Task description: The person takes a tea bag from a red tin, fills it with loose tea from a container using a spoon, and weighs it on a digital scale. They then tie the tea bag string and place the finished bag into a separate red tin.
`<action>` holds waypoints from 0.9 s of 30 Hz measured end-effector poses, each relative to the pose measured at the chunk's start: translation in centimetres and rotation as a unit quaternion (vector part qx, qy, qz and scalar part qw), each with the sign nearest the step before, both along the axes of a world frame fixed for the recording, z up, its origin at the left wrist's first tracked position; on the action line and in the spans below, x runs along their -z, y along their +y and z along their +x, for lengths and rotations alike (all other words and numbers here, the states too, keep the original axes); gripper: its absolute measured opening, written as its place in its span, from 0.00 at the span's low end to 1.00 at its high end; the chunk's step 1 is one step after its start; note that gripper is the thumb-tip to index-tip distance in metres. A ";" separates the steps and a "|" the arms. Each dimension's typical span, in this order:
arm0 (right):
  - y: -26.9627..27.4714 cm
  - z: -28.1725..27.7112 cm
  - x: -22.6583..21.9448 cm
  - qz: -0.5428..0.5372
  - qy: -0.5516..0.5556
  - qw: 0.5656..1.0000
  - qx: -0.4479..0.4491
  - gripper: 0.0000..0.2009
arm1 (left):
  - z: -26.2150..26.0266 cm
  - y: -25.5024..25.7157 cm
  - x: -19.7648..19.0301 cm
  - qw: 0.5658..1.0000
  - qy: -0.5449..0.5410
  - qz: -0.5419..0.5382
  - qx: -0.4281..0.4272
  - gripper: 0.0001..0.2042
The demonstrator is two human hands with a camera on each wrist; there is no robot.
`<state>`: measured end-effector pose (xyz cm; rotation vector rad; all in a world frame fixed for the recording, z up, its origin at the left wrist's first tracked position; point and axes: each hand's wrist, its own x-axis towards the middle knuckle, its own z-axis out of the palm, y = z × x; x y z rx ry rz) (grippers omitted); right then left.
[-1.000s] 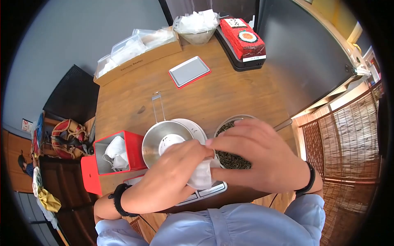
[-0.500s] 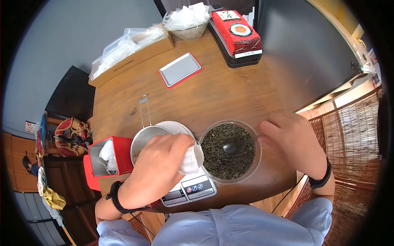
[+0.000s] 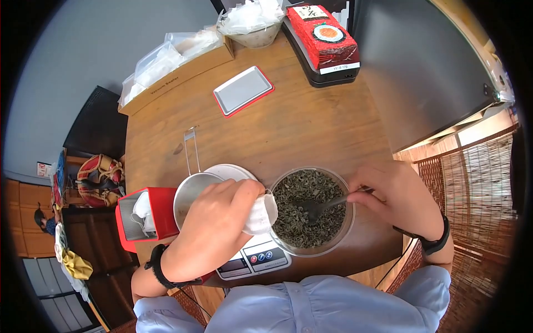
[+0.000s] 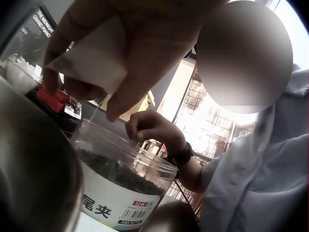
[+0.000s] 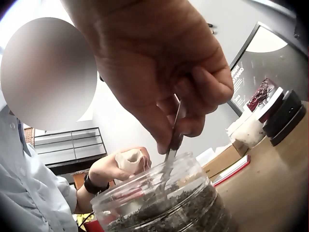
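Note:
My left hand holds a small white tea filter bag beside the jar's left rim. The bag's round mouth is spread and faces the jar. In my right hand, thumb and fingers pinch the handle of a dark metal spoon. Its bowl is partly sunk in dark dried tea leaves. These leaves lie in a clear round plastic jar with a printed label. In the right wrist view, the spoon slants down past the jar's rim.
Left of the jar, a white kitchen scale sits beside a metal pan with a wire handle. A red tin holds white bags. Farther back are a small tray, a cardboard box and a red packet on a black device.
My right hand has left the filter bag, moved right and taken the spoon. The spoon has tipped deeper into the leaves. My left hand stays by the jar, holding the bag with its mouth spread.

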<state>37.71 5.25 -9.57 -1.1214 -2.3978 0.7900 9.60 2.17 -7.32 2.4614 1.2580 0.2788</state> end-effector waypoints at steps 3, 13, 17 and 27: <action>0.5 0.8 -0.5 -0.085 0.050 0.994 0.035 0.07 | 0.2 0.2 0.2 1.000 -0.011 0.010 -0.002 0.23; 1.0 2.5 -4.0 -0.101 0.135 0.981 0.094 0.05 | 0.8 0.4 0.4 0.999 -0.017 -0.037 -0.022 0.24; 1.4 1.8 -4.5 -0.057 0.128 0.989 0.055 0.05 | 1.1 0.3 0.4 0.999 -0.020 -0.024 -0.016 0.26; 0.1 -1.5 -6.2 0.275 0.061 0.959 -0.031 0.12 | 1.9 0.1 0.0 0.998 -0.054 -0.022 -0.023 0.28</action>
